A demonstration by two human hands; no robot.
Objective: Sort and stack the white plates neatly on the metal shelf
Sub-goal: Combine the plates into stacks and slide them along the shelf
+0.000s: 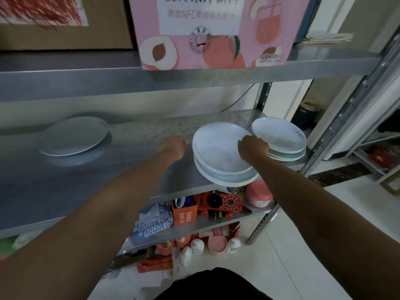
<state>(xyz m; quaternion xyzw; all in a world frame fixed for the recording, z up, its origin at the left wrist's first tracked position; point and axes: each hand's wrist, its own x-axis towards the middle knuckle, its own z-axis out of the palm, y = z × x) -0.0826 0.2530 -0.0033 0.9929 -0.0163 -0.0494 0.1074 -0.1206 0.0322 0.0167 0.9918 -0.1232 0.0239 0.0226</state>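
Open shelf (129, 135) midway; plate (74, 136) left; stacks (216, 148) right.

Pink box (216, 40) "NFC" — bag (154, 221) "POT BOTTOM"

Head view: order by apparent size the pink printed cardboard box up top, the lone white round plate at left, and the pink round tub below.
1. pink printed cardboard box, though cropped at the top
2. lone white round plate
3. pink round tub, partly hidden

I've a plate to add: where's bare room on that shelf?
Bare metal shelf lies between the lone plate and the left hand, and in front of that plate. Crowded at right: the right hand grips the middle stack, beside the right stack.
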